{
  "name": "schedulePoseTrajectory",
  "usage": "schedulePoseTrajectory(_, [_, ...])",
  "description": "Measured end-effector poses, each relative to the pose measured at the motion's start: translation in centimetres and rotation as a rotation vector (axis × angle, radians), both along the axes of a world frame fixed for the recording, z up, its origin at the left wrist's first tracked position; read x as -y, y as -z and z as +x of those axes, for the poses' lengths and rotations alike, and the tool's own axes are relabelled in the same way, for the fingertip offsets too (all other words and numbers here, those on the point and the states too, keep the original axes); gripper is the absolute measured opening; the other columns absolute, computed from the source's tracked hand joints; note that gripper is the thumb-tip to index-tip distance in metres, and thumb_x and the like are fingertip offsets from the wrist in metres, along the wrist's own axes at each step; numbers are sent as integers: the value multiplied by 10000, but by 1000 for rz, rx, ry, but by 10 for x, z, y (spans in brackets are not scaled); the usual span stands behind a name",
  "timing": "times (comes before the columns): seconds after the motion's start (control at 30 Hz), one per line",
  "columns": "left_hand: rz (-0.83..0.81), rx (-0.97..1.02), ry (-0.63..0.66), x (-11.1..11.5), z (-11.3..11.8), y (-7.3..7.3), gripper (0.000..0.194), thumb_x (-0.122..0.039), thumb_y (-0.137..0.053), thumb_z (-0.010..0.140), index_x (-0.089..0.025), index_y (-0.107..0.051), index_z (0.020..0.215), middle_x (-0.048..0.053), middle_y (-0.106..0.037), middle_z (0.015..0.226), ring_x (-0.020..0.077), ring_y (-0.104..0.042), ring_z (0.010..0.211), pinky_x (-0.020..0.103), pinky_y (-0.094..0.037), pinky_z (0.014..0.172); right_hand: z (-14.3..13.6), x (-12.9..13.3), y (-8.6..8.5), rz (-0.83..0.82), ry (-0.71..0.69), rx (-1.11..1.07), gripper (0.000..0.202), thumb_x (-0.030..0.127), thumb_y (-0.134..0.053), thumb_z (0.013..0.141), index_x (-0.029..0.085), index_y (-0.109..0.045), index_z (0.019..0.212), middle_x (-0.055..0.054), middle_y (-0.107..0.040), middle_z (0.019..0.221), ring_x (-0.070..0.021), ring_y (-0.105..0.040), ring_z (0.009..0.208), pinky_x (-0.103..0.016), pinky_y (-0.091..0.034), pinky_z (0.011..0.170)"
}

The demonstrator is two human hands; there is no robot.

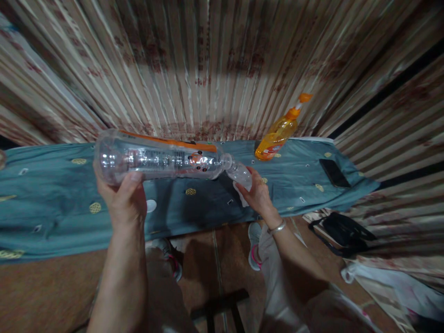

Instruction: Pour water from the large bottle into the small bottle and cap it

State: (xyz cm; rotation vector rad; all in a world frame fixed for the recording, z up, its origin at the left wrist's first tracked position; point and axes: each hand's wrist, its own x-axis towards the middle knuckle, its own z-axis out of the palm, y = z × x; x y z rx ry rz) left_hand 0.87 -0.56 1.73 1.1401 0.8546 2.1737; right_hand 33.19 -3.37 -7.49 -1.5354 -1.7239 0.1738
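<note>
A large clear bottle (163, 159) with an orange-edged label lies sideways in the air, its neck pointing right. My left hand (126, 199) is wrapped round its base end. In my right hand (256, 192) is a small clear bottle (239, 175), tilted, its mouth meeting the mouth of the large one. Whether the two mouths touch or are slightly apart is hard to tell. Something white (242, 195) shows just below the fingers of my right hand. A white round disc (151, 206) lies on the cloth beside my left hand.
An orange pump bottle (275, 138) stands at the back right of the teal cloth-covered table (58, 185). A black phone (334, 173) lies near the right end. On the floor are a black bag (347, 230) at right and a dark stool (222, 303) between my legs. Curtains hang behind.
</note>
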Motion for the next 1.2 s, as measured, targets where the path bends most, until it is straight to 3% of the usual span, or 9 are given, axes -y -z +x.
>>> schedulePoseTrajectory(0.37, [-8,8,18,2,0,-3,713,-439,-915,418,-303,-724,1091,3,-751,997,173,-693,912,364,-582,871,-1,0,0,6,-4,13,611,363,-698,873,140,-512,1411,-210,-694,1321,-352,-672,1242,-554,-553,1059])
schedulePoseTrajectory(0.73, [0,-19,-14,2,1,-4,591,-343,-824,467,-283,-688,1039,11,-730,1059,168,-669,910,408,-574,943,-1,1,0,9,-16,8,615,357,-687,881,162,-499,1433,-195,-684,1339,-347,-660,1260,-554,-542,1072])
schedulePoseTrajectory(1.2, [17,-61,-31,0,-1,-3,654,-461,-853,455,-307,-709,1074,18,-721,1193,160,-674,895,402,-591,950,-1,0,0,2,-20,17,620,361,-690,882,160,-498,1436,-195,-682,1346,-347,-659,1265,-554,-544,1072])
